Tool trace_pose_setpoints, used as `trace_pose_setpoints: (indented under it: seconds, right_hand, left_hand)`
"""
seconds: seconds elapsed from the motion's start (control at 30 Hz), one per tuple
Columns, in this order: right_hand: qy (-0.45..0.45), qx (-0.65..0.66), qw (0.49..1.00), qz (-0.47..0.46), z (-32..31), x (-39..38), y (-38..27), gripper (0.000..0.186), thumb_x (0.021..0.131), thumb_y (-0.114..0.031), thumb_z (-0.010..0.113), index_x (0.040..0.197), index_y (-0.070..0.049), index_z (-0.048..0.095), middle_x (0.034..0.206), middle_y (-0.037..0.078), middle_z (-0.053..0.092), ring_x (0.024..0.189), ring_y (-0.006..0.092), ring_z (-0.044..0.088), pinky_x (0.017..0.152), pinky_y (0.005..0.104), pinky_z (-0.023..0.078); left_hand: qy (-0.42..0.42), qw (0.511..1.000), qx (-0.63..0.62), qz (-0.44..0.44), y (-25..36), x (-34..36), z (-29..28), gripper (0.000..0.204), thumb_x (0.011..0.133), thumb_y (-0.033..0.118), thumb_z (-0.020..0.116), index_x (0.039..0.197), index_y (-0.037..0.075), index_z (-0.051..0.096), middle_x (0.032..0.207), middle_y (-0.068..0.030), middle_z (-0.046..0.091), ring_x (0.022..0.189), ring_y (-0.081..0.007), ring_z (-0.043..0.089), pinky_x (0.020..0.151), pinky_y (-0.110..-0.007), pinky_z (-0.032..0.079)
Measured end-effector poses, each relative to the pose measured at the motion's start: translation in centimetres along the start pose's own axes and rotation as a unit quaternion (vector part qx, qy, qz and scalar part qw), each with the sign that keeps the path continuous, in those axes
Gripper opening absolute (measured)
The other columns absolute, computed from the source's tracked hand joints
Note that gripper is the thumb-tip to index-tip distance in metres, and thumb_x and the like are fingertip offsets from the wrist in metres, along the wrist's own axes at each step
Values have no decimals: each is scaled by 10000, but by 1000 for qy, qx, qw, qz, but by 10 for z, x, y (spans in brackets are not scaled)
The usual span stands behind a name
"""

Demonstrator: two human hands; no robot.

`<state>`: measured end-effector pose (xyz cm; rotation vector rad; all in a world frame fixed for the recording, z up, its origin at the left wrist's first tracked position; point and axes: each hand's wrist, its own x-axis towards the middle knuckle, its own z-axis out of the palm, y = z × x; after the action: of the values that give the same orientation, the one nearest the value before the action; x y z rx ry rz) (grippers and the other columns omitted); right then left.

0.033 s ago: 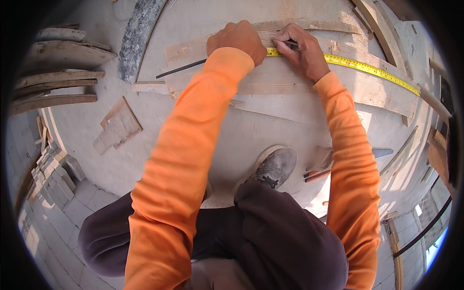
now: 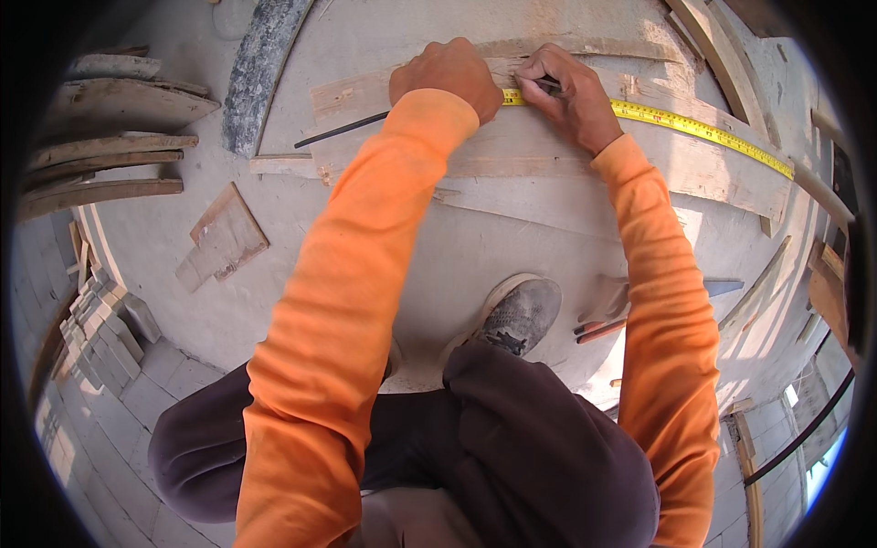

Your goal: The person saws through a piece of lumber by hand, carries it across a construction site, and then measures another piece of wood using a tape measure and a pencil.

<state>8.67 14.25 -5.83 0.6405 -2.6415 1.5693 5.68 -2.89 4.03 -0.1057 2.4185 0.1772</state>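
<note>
My left hand [image 2: 448, 80] is closed over the near end of a yellow tape measure [image 2: 699, 131]; its case, if under the palm, is hidden. The blade runs right from that hand along a pale wooden plank [image 2: 539, 146]. A thin black strip [image 2: 343, 131] sticks out leftward from beneath the left hand, and I cannot tell whether it is held. In my right hand [image 2: 571, 91], a slim dark pencil-like stick [image 2: 548, 84] is pinched between the fingers, right beside the blade. The right hand rests over the tape and plank.
A handsaw [image 2: 722, 287] with reddish handle parts lies right of my shoe [image 2: 523, 315]. Curved-looking boards [image 2: 114, 151] are piled at the left. A small wood scrap [image 2: 228, 233] lies on the concrete floor, and grey blocks [image 2: 105, 320] are stacked lower left. Timber [image 2: 731, 68] stretches across the upper right.
</note>
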Motion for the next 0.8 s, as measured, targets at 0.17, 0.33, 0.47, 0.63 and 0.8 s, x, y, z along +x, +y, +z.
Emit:
trace_pose_setpoints:
  seconds: [0.17,0.33,0.47,0.63,0.8]
  right_hand:
    - [33,24,999,-10,3,-4,2,162,838,-7,706,841,-10,544,802,99,558,695,241,548,674,345,471]
    - [-22,4,1000,7,4,-5,-1,167,830,-8,709,851,-12,543,807,93,559,698,239,547,675,338,474]
    - [2,24,1000,-11,0,-3,0,174,825,-6,705,839,-7,531,818,103,575,715,233,572,683,346,484]
    - [130,-36,991,1,-12,-18,-27,107,891,-42,694,981,-14,644,940,119,647,812,236,631,759,311,524]
    - [491,34,863,113,-12,-85,-72,325,1037,-191,566,1303,-17,632,1029,93,682,907,152,649,802,291,559]
  left_hand:
    - [50,999,-8,9,0,-3,7,242,824,224,728,1021,85,738,1142,-117,711,1060,-278,692,895,-367,535]
    - [-6,1000,2,0,-5,-1,3,202,822,202,711,984,87,747,1100,-120,729,1040,-270,700,874,-371,546]
    - [21,1000,7,16,-2,-2,5,207,822,197,713,992,86,753,1059,-119,742,1021,-278,706,852,-370,556]
    - [36,999,-22,30,-4,-6,12,224,836,213,716,1010,77,752,1066,-145,735,1029,-299,701,875,-397,555]
    - [71,995,-28,64,-22,-5,19,244,871,226,635,1007,65,758,1044,-180,732,938,-355,710,853,-421,560]
